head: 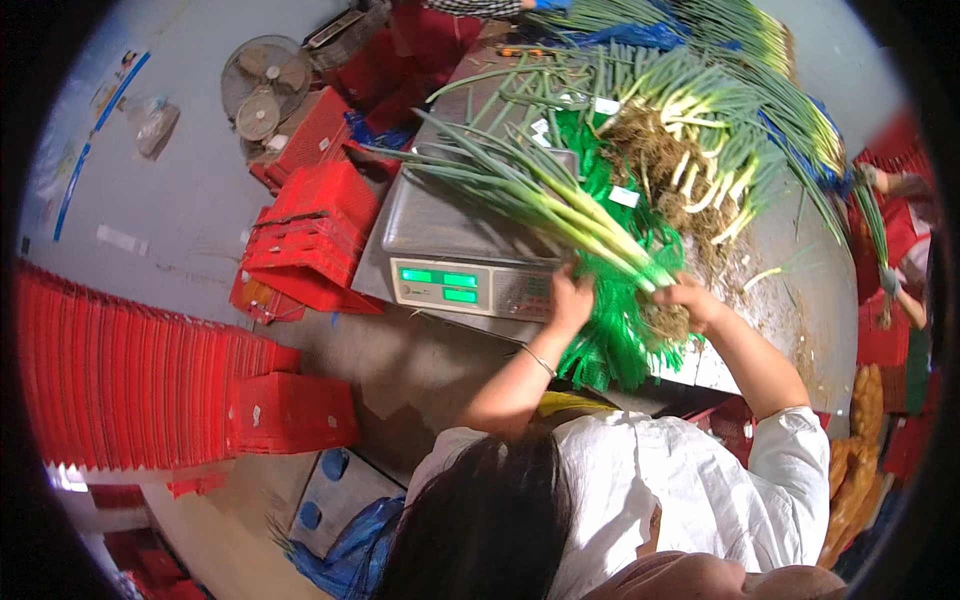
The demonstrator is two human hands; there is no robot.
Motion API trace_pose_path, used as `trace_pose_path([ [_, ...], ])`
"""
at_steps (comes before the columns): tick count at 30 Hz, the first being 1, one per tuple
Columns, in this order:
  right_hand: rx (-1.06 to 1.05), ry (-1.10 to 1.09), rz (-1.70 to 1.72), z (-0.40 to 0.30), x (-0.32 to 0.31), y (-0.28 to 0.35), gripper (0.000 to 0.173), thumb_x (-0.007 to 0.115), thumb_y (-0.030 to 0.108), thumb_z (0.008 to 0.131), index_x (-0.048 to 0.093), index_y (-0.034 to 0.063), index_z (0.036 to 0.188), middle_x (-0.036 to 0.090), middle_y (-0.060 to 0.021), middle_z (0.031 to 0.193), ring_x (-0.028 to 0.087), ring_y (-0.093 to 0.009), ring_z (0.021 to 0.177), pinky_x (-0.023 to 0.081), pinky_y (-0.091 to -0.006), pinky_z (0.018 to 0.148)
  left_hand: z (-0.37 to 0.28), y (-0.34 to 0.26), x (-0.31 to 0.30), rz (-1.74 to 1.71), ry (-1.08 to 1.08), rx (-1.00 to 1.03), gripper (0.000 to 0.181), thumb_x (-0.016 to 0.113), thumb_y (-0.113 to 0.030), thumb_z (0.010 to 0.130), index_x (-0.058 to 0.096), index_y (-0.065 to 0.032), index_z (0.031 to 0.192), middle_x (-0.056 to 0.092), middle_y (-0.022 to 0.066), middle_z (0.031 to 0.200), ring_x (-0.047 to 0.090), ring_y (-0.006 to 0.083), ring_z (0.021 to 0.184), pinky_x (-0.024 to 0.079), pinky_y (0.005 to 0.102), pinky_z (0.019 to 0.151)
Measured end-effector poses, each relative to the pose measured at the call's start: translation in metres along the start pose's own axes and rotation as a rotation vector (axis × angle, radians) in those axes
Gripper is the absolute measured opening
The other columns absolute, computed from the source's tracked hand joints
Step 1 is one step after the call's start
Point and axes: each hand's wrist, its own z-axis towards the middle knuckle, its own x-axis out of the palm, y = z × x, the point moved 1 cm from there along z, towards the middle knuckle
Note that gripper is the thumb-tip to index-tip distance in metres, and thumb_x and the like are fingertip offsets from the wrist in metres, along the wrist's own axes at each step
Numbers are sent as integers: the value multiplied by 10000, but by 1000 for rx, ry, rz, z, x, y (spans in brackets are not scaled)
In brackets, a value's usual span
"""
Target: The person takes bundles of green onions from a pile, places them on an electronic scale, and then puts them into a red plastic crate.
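Note:
A bunch of green onions (pixel 570 206) lies slanted in front of me, leaves over the steel pan of a digital scale (pixel 442 285), roots towards me. My right hand (pixel 691 301) grips the bunch near its root end, where green netting shows around the stalks. My left hand (pixel 571 300) is just below the stalks, beside the scale's front; whether its fingers hold anything cannot be made out. Green mesh netting (pixel 607 345) hangs over the table edge between my hands. More green onions with soil-covered roots (pixel 649 150) lie on the metal table beyond, with small white labels (pixel 624 196) near them.
Stacked red plastic crates (pixel 135 367) stand at the left, more red crates (pixel 315 225) beside the scale. A fan (pixel 266 75) is at the back left. Further onion bundles (pixel 802 127) lie on blue plastic at the far right. A co-worker's gloved hands (pixel 890 281) hold onions at the right edge.

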Motion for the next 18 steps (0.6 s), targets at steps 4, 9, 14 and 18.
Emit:
trace_pose_path([
  [4,-108,-51,-88,-71,-17,1,623,688,213,661,464,1,1202,584,-77,972,561,-166,865,460,-296,760,11,-13,31,-204,344,-87,116,596,-30,835,491,-68,804,489,-14,713,450,72,570,383,231,495],
  [9,-342,-187,-268,-142,-46,-13,932,738,244,574,317,-36,1357,479,-74,1236,459,-154,1093,373,-261,918,17,-22,63,-605,-127,-357,164,627,-248,869,564,-105,820,546,-7,741,508,116,609,483,327,614],
  [14,-434,-250,-228,-207,-65,-46,966,753,247,556,305,-45,1361,456,-94,1287,447,-178,1148,332,-288,975,51,-18,70,-731,-301,-664,345,463,-461,924,571,-135,897,564,-29,771,526,93,564,412,196,426],
  [18,-509,-297,-135,-228,-73,-62,966,771,259,536,334,-43,1343,467,-98,1276,459,-189,1139,330,-299,981,-17,29,73,-1098,669,-632,761,421,-764,746,476,-147,1188,558,38,1068,548,184,942,455,314,742],
])
